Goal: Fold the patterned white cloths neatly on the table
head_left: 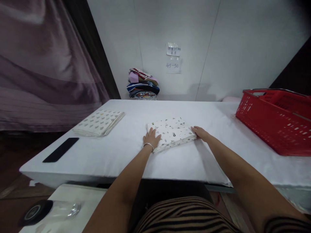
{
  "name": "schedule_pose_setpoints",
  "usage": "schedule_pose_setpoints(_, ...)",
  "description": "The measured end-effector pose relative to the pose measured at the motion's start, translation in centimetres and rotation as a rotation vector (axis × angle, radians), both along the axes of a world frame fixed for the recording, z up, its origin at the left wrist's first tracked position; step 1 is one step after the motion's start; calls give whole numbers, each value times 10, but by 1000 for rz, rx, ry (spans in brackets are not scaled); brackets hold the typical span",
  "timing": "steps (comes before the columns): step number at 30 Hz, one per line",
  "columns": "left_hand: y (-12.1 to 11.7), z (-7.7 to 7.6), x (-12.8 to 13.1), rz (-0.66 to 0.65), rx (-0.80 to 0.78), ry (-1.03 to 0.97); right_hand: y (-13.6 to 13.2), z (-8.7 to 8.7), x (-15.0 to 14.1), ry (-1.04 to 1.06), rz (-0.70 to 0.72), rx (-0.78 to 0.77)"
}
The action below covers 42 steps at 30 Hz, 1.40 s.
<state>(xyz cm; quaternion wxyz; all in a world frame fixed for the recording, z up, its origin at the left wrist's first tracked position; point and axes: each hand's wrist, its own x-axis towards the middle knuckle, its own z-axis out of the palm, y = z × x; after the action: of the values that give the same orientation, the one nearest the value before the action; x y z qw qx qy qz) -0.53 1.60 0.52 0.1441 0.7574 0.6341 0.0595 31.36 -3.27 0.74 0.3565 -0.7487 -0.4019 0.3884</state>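
Note:
A folded white cloth [173, 131] with small scattered prints lies on the white-covered table in front of me, its layers showing along the near edge. Flat on its left side rests my left hand [152, 139], fingers spread, a bracelet at the wrist. At the cloth's right edge is my right hand [200, 133]; its fingertips touch the corner and the thumb lies along the top, with the fingers beneath partly hidden. Farther left on the table lies another folded white cloth [99, 123] with grey-green shapes, apart from both hands.
A red plastic basket [277, 123] stands on the right of the table [109, 161]. A dark flat slab [61, 149] lies at the left. Folded fabrics [143, 84] are stacked behind the far edge. Below left, a clear bottle [60, 209] with a black lid lies on a white surface.

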Motion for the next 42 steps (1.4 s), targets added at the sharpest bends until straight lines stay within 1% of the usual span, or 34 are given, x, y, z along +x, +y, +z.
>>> schedule_pose_setpoints(3,0,-2,0,2,13,-23,-6,-1,-2,9,3,-18)
schedule_pose_setpoints(6,0,-2,0,4,20,-37,-6,-7,-8,-33,-13,-5)
schedule_pose_setpoints(10,1,-3,0,-2,35,-53,-7,-15,-12,-113,-20,60)
schedule_pose_setpoints(14,3,-9,-5,-16,34,-116,-11,-17,-9,-183,5,119)
schedule_pose_setpoints(18,-3,-13,-18,-67,44,-223,-14,-17,-8,-348,66,139)
schedule_pose_setpoints(21,-15,-15,-29,-104,73,-312,-17,-16,-12,-481,71,128)
schedule_pose_setpoints(25,-30,-21,-42,-110,133,-450,-24,-18,-15,-657,92,130)
schedule_pose_setpoints(27,-36,-25,-47,-88,153,-537,-29,-19,-16,-738,97,190)
schedule_pose_setpoints(29,-40,-29,-51,-50,163,-627,-32,-19,-21,-801,97,343)
schedule_pose_setpoints(31,-42,-32,-54,-14,177,-709,-35,-17,-33,-822,141,551)
schedule_pose_setpoints(32,-43,-33,-55,2,186,-742,-35,-16,-44,-807,189,651)
schedule_pose_setpoints(34,-45,-33,-55,44,202,-787,-36,-13,-72,-734,325,801)
schedule_pose_setpoints(35,-47,-32,-55,69,209,-798,-36,-12,-89,-690,399,847)
schedule_pose_setpoints(38,-56,-29,-55,119,232,-790,-35,-9,-141,-604,597,899)
schedule_pose_setpoints(40,-62,-27,-55,91,254,-769,-33,-9,-169,-606,679,889)
schedule_pose_setpoints(42,-67,-25,-56,34,269,-750,-31,-10,-188,-632,718,847)
